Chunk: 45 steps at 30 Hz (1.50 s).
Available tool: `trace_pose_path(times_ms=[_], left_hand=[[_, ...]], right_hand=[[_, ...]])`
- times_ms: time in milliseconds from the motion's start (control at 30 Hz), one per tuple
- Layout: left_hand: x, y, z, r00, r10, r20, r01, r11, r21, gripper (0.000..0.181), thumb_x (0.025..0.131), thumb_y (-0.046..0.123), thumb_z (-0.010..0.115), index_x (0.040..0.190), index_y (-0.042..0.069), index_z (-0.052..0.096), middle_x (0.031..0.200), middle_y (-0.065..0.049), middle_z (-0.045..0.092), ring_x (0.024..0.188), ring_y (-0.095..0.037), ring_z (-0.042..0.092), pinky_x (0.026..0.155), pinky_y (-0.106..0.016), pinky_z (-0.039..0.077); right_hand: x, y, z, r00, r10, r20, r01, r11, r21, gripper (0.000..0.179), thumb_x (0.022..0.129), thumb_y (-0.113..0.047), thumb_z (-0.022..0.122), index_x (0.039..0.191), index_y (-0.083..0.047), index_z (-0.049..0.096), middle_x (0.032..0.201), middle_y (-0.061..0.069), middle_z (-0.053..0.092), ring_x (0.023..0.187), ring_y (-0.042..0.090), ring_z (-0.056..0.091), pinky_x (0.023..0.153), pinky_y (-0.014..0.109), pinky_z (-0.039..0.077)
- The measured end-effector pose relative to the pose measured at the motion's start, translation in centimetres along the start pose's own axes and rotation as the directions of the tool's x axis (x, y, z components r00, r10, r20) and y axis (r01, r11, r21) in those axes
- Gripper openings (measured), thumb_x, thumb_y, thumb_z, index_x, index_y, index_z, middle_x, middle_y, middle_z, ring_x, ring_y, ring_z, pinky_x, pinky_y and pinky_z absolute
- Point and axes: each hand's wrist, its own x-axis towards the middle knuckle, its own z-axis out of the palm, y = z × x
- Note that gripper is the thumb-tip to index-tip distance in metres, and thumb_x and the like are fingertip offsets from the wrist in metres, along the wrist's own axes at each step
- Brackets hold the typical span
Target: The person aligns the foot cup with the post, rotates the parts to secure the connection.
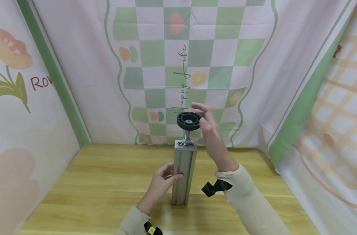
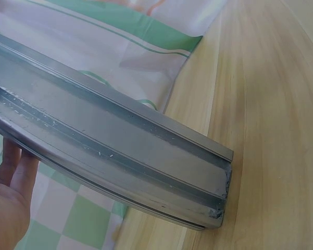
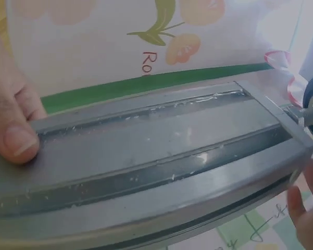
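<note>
A silver aluminium profile [image 1: 184,173] stands upright on the wooden table, with long grooves down its sides. A levelling foot [image 1: 187,121] with a round black base and a threaded stem rises from its top end plate. My left hand [image 1: 162,179] grips the profile around its middle, the thumb lying on the near face, as the right wrist view also shows. In the left wrist view the fingers pass behind the profile. Loosely bent, the fingers of my right hand [image 1: 211,135] are right at the right rim of the black base.
The wooden table [image 1: 108,182] extends on both sides of the profile. Behind it hangs a green-and-white checked cloth [image 1: 155,55], with printed cloth walls left and right. Black straps with small mounts sit on both wrists.
</note>
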Motion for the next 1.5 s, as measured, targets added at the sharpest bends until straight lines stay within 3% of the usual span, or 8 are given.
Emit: trace_pose_path(times_ms=[100,233,500,767,1100,1300,1400,1500], left_hand=[[0.0,0.0,0.0,1.0,0.009,-0.001,-0.009,1.0,-0.007,0.039,0.087,0.016,0.079,0.123,0.008,0.065,0.112,-0.01,0.068,0.104,-0.023,0.066,0.092,-0.032,0.055],[-0.1,0.0,0.0,1.0,0.018,-0.001,-0.018,1.0,-0.01,0.038,0.088,0.015,0.078,0.123,0.008,0.065,0.112,-0.01,0.068,0.103,-0.022,0.066,0.091,-0.033,0.056],[-0.1,0.2,0.0,1.0,0.021,-0.005,-0.021,1.0,-0.007,0.037,0.088,0.015,0.078,0.122,0.007,0.066,0.11,-0.01,0.069,0.102,-0.021,0.066,0.09,-0.032,0.056],[0.1,0.1,0.0,1.0,0.012,-0.008,-0.012,1.0,-0.002,0.037,0.088,0.017,0.079,0.122,0.008,0.066,0.109,-0.009,0.068,0.101,-0.021,0.066,0.09,-0.032,0.056],[0.0,0.0,-0.1,1.0,-0.018,-0.011,0.018,1.0,-0.002,0.038,0.088,0.019,0.08,0.122,0.01,0.066,0.105,-0.008,0.069,0.1,-0.022,0.065,0.09,-0.032,0.056],[-0.1,0.2,0.0,1.0,-0.014,-0.013,0.013,1.0,-0.002,0.038,0.088,0.018,0.079,0.122,0.009,0.066,0.105,-0.008,0.068,0.099,-0.023,0.065,0.089,-0.032,0.056],[-0.2,0.2,0.0,1.0,-0.013,-0.015,0.013,1.0,-0.002,0.037,0.088,0.018,0.079,0.122,0.009,0.066,0.105,-0.008,0.068,0.099,-0.022,0.065,0.088,-0.032,0.057],[-0.2,0.3,0.0,1.0,-0.008,-0.01,0.008,1.0,-0.002,0.037,0.089,0.018,0.078,0.122,0.009,0.066,0.106,-0.008,0.069,0.099,-0.022,0.065,0.088,-0.031,0.056]], right_hand=[[0.2,0.1,-0.1,0.994,0.042,0.098,-0.057,0.987,0.152,0.055,0.108,-0.04,0.029,0.149,-0.007,0.041,0.142,0.013,0.051,0.133,0.031,0.043,0.117,0.046,0.023],[0.2,0.3,-0.2,0.986,0.037,0.161,-0.078,0.965,0.252,0.051,0.11,-0.031,0.021,0.148,-0.007,0.046,0.154,0.014,0.041,0.144,0.034,0.028,0.119,0.053,0.014],[0.1,0.9,0.2,0.994,0.036,0.105,-0.067,0.95,0.305,0.042,0.107,-0.041,0.035,0.136,-0.019,0.057,0.148,0.013,0.049,0.145,0.037,0.028,0.118,0.053,0.012],[-0.1,1.3,0.5,1.0,0.011,0.02,-0.017,0.942,0.335,0.032,0.103,-0.037,0.048,0.127,-0.019,0.058,0.139,0.014,0.052,0.133,0.037,0.042,0.115,0.046,0.026],[-1.1,0.6,1.5,0.989,-0.01,-0.148,0.03,0.99,0.137,0.022,0.099,-0.023,0.048,0.12,-0.018,0.055,0.142,0.026,0.045,0.125,0.035,0.05,0.104,0.035,0.044],[-1.9,-0.1,2.2,0.97,-0.015,-0.242,0.024,0.999,0.034,0.022,0.099,-0.023,0.06,0.118,-0.013,0.056,0.14,0.018,0.05,0.12,0.033,0.053,0.093,0.03,0.052],[-2.0,-0.3,2.5,0.96,-0.046,-0.276,0.037,0.999,-0.036,0.032,0.097,-0.026,0.067,0.118,-0.006,0.054,0.138,0.013,0.053,0.118,0.032,0.054,0.093,0.03,0.05],[-1.8,-0.3,2.5,0.967,-0.053,-0.248,0.045,0.998,-0.041,0.046,0.099,-0.033,0.064,0.132,-0.006,0.048,0.141,0.014,0.05,0.124,0.032,0.051,0.103,0.035,0.043]])
